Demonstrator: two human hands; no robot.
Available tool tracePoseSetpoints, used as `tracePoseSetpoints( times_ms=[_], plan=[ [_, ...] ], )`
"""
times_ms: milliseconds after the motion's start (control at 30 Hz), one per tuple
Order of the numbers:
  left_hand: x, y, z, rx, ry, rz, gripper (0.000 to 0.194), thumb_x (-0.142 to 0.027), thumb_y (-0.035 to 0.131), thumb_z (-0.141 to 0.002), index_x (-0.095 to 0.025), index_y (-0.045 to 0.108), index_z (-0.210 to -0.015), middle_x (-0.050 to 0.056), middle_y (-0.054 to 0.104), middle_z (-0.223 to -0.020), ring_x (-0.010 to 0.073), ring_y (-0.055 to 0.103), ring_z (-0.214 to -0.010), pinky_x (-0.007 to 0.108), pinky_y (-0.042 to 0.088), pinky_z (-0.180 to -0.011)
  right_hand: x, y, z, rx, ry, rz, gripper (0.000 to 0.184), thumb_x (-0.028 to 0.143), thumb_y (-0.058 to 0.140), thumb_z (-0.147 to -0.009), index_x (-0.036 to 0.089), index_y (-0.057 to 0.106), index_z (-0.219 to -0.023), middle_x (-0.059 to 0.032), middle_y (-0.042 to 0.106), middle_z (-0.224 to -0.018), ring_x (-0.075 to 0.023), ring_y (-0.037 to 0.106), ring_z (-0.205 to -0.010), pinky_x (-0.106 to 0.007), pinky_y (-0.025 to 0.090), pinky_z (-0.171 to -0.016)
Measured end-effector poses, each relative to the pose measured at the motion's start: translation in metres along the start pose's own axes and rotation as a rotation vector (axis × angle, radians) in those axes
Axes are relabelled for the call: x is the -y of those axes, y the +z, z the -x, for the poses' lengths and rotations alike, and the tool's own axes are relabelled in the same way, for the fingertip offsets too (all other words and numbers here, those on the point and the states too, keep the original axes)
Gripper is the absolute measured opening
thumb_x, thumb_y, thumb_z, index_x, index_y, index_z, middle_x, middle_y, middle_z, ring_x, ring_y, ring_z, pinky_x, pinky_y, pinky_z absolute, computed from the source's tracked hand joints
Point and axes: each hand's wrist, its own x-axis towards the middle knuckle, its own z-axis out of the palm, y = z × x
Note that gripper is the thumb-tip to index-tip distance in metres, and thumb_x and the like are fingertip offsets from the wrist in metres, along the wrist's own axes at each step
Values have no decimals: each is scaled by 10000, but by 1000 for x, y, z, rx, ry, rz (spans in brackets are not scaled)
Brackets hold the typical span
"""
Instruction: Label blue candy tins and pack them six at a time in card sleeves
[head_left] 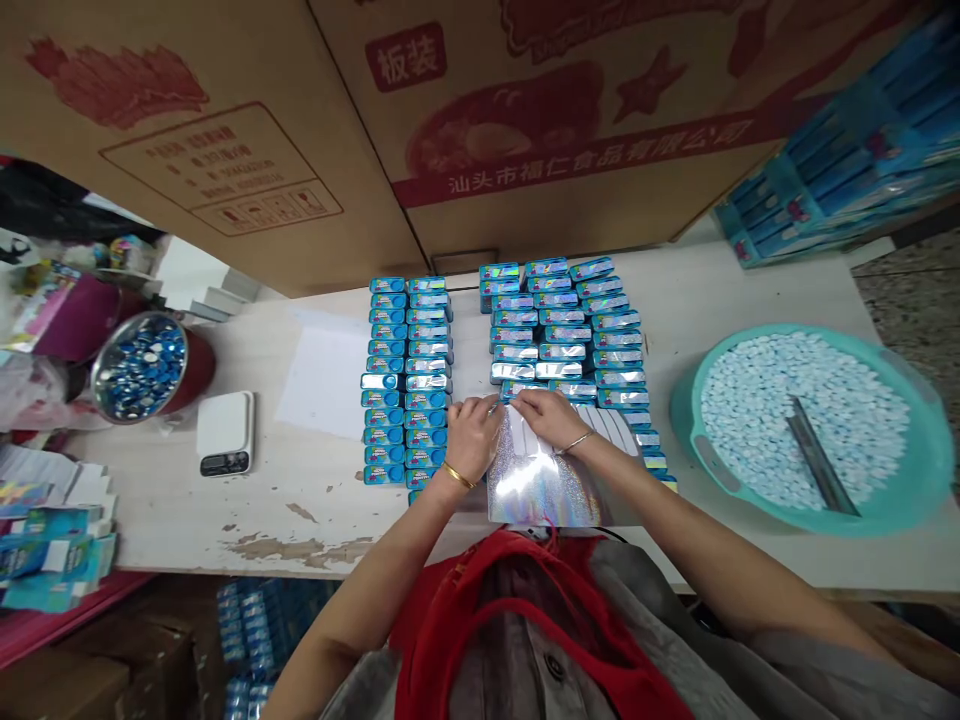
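Both my hands rest at the top edge of a shiny holographic sticker sheet (536,480) lying on the table in front of me. My left hand (472,435) has its fingers curled and pinched at the sheet's upper left corner. My right hand (551,415) pinches the sheet's top edge beside it. Just beyond my fingers stand rows of small blue tins (409,375) on the left and more blue tins (562,330) on the right, some with silver labels.
A teal basin (926,450) of white-blue candies with a metal scoop sits right. A small white scale (225,430) and a red bowl (199,365) of blue caps stand left. Large cardboard boxes (337,130) wall off the back. Blue packets lie at far left.
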Motion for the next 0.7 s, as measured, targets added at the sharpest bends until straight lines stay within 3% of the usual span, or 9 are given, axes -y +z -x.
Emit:
tracePoseSetpoints(
  times_ms=[133,233,300,400,500,600,700],
  plan=[
    [-14,-1,16,-13,7,44,170,-209,470,-905,-212,620,-985,87,592,-1215,245,509,-1057,405,347,-848,-8,-3,0,-32,2,86,305,312,413,-939,194,593,-724,-31,664,-765,-181,577,-773,-285,295,-702],
    [-26,-13,31,-14,-18,201,87,-208,512,-881,-190,596,-869,72,649,-994,214,551,-939,370,362,-808,-16,-9,2,-100,7,240,293,294,412,-938,178,643,-799,-76,666,-807,-212,558,-828,-316,293,-741],
    [-29,-22,37,-91,-128,407,82,-234,547,-864,-190,568,-799,36,638,-830,179,563,-829,342,380,-784,-17,-13,5,-203,-10,270,300,328,408,-941,166,661,-935,-110,661,-896,-242,536,-901,-347,301,-790],
    [-20,-30,35,-307,-442,818,153,-294,631,-800,-191,532,-747,-4,593,-726,134,551,-710,278,422,-705,-3,-14,13,-341,-95,24,390,449,380,-946,176,631,-1068,-117,637,-996,-255,517,-980,-374,337,-846],
    [-2,-30,29,-452,-693,1122,243,-308,719,-688,-186,510,-715,-30,558,-680,106,536,-643,235,429,-643,24,-2,21,-301,-102,-414,433,529,350,-939,202,634,-949,-70,634,-917,-217,552,-900,-334,401,-791],
    [15,-24,29,-479,-783,1220,275,-298,757,-626,-178,520,-697,-37,556,-658,94,532,-625,225,425,-643,48,21,24,-177,6,-641,385,564,475,-870,207,597,-795,-14,594,-755,-174,534,-717,-287,403,-655],
    [30,-17,36,-438,-817,1209,257,-306,754,-624,-173,541,-679,-31,560,-632,100,529,-608,234,428,-636,58,43,15,-129,58,-673,370,509,464,-881,208,518,-673,23,494,-614,-143,460,-595,-267,349,-573]
  ],
)
